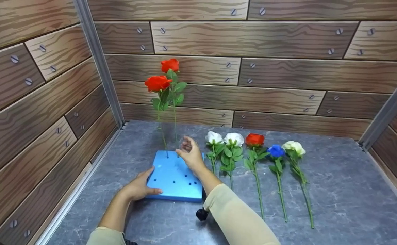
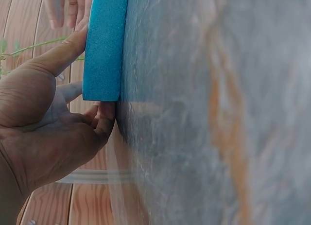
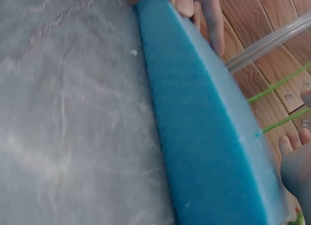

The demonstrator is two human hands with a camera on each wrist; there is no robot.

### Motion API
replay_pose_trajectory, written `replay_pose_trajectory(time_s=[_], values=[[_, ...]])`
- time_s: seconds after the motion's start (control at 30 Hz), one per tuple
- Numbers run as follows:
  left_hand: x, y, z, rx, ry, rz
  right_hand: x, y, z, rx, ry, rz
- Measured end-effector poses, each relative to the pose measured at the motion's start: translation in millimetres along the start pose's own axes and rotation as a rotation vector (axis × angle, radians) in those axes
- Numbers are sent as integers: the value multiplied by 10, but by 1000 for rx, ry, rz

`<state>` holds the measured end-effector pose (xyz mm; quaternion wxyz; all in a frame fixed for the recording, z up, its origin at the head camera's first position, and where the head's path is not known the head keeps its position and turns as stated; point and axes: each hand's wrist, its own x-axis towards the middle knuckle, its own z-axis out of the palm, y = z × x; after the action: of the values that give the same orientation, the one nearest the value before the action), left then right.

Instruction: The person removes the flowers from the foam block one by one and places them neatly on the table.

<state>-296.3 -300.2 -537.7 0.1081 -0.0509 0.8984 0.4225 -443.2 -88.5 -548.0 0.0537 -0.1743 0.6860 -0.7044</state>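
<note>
A blue foam block (image 1: 171,190) with several small holes lies on the grey table. My left hand (image 1: 137,185) holds its near left corner, thumb over the top and fingers along the side. In the left wrist view the fingertips (image 2: 104,115) reach the block's lower edge. Two artificial red roses, a nearer rose (image 1: 157,83) and a farther rose (image 1: 170,65), stand upright on thin green stems at the block's far edge. Beside the farther stem is my right hand (image 1: 193,158), above the block's far right part, fingers loosely bent with nothing seen in them.
To the right lie a white rose (image 1: 214,137), another white rose (image 1: 234,139), a red rose (image 1: 254,140), a blue rose (image 1: 276,150) and a cream rose (image 1: 294,148), stems toward me. Wood-patterned walls (image 1: 198,37) enclose the table (image 1: 348,190).
</note>
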Motion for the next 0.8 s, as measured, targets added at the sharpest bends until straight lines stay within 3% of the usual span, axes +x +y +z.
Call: replay_pose_trajectory(time_s=[0.27,0.8], values=[[-26,-19,17,2,-8,2,-20,56,-52,-52,-71,43],[1,-22,-42,-2,-48,3,60,-38,32,-323,-133,118]])
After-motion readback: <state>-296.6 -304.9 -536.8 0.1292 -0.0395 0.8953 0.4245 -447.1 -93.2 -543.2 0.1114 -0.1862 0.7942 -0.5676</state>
